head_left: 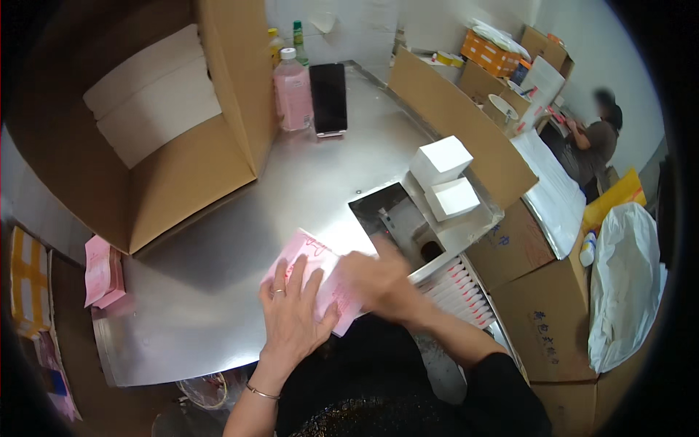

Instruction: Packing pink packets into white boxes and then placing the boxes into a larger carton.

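A pink printed paper packet (309,246) with red lettering lies tilted on the metal table, close to my body. My left hand (295,309) rests on its left part, fingers spread, a ring on one finger. Over the packet's right part is my right hand (382,282), smeared by motion, so its fingers and anything in them cannot be made out. Just beyond that hand is a dark rectangular opening (386,211) in the tabletop. Beside the opening, a tray holds several slim white tubes with red ends (462,291).
A large open cardboard box (196,207) stands at the left, with a pink stack (104,273) near it. A phone (329,98) and a pink bottle (293,91) stand behind. White boxes (440,164) sit at the right, near cartons (542,320). Another person (593,142) is far right.
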Tool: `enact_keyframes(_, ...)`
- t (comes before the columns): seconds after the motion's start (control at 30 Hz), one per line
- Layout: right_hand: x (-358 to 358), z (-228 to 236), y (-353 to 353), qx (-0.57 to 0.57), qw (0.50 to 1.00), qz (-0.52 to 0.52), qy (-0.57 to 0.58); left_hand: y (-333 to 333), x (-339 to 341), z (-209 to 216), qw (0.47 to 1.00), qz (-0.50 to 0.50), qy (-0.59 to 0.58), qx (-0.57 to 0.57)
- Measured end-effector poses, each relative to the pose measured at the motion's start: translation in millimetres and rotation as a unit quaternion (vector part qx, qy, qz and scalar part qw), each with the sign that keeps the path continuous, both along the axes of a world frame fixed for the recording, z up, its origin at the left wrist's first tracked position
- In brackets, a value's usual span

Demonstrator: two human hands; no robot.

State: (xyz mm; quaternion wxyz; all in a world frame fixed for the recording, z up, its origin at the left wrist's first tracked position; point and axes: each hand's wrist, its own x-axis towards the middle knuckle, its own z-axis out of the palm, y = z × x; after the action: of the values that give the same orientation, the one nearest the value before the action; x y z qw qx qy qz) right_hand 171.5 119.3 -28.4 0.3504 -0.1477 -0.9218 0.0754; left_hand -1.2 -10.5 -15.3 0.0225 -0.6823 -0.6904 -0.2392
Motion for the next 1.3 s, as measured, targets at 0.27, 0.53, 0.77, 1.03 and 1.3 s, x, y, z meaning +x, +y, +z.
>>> enact_keyframes(0.27, 104.6, 5.0, 106.0, 0.131, 0.893, -0.422, -0.09, 7.7, 20.2, 6.8, 0.997, 0.04, 0.051, -0.039)
enact_keyframes(0.53, 104.0, 15.6, 105.2, 0.01, 0.918, -0.396, -0.021, 12.0, 10.6, 19.0, 0.993, -0.001, 0.111, 0.051)
enact_keyframes(0.77, 94.7, 18.4, 84.6, 0.092, 0.946, -0.304, 0.063, -4.1, 27.5, 11.2, 0.999, -0.037, 0.012, -0.015)
enact_keyframes(1.03, -4.0, -9.3, -32.9, 0.077, 0.989, 0.022, -0.125, 1.9, 17.3, 17.6, 0.997, -0.035, -0.063, -0.007)
enact_keyframes(1.3, -7.2, -39.1, 67.9, -0.16, 0.974, -0.147, -0.058, -43.4, -19.1, 11.3, 0.986, -0.075, -0.144, -0.023)
